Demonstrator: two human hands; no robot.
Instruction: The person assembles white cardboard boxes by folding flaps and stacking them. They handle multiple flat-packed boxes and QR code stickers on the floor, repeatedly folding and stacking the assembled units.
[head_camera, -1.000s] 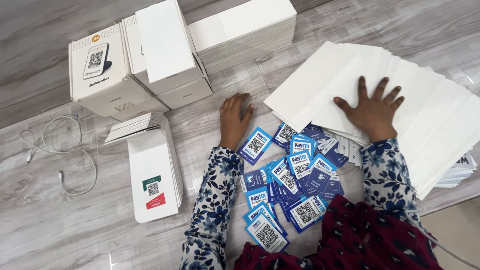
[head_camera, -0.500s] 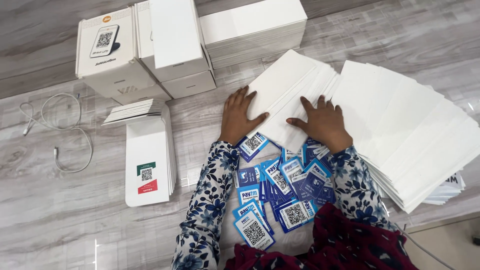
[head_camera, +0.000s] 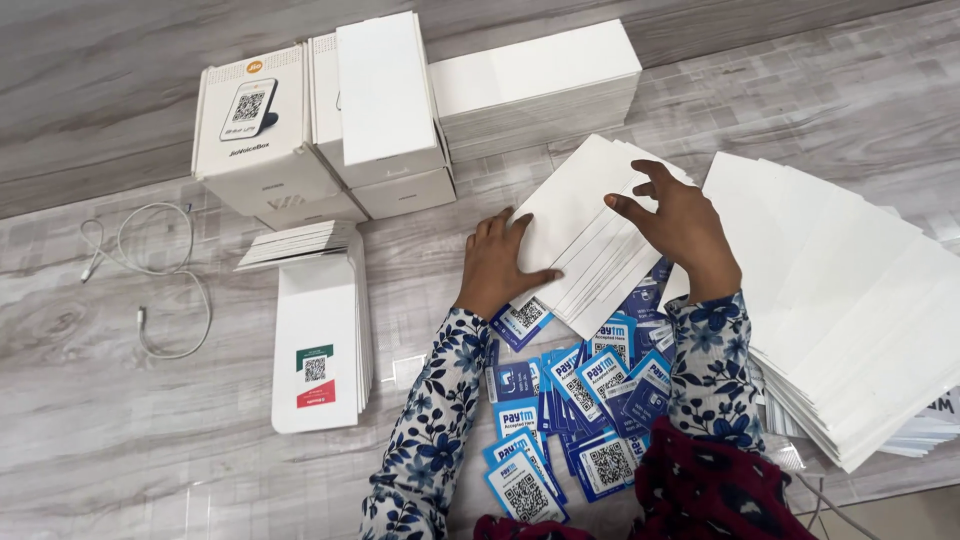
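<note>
White card sheets (head_camera: 585, 240), a small fanned batch, lie on the grey wood-grain floor (head_camera: 100, 440) in the middle of the scene, just left of the big spread stack of white sheets (head_camera: 850, 300) and partly over the pile of blue square stickers (head_camera: 580, 390); I judge them light, thin and fairly stiff, smooth enough to slide over one another, so the batch would fan apart unless squared and pinched at its edges rather than lifted from the flat face; my left hand (head_camera: 497, 265) lies flat with fingers spread, pressing the batch's left edge, thumb along its near side; my right hand (head_camera: 680, 235) hangs over the right edge, fingers curled and thumb out, a narrow grip touching the top sheets, though I cannot tell whether it has truly closed on any; farther left stand white boxes (head_camera: 320, 120), a narrow pile of white printed cards (head_camera: 315, 340) and a coiled white cable (head_camera: 150, 270).
</note>
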